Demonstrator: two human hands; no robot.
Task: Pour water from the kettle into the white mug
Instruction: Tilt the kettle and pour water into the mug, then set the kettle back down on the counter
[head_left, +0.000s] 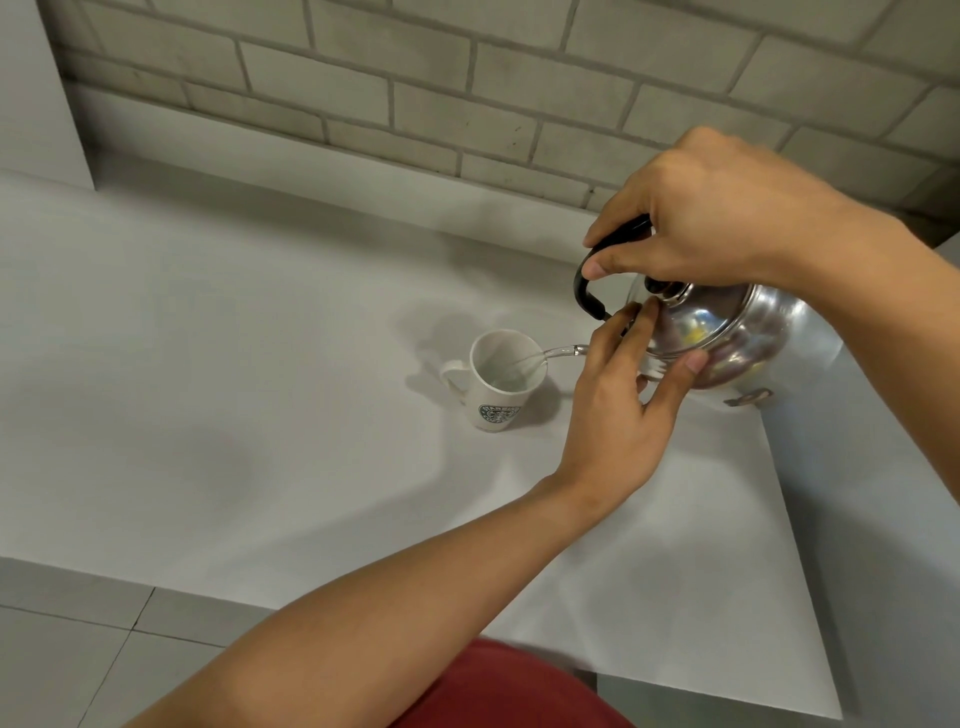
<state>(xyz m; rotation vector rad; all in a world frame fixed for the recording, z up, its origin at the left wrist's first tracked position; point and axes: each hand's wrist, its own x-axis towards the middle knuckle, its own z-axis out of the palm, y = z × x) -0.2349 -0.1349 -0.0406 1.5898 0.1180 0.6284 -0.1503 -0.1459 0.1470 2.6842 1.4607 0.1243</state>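
A shiny steel kettle is tilted to the left above the table, its spout toward the white mug. My right hand grips the kettle's black handle from above. My left hand rests with fingers and thumb spread on the lid and front of the kettle. A thin stream of water runs from the spout into the mug. The mug stands upright with a green round logo on its side, its handle to the left, and some water inside.
The white table meets a grey brick wall at the back. Its front edge drops to a tiled floor at the lower left, and its right edge runs down past the kettle. My red clothing shows at the bottom.
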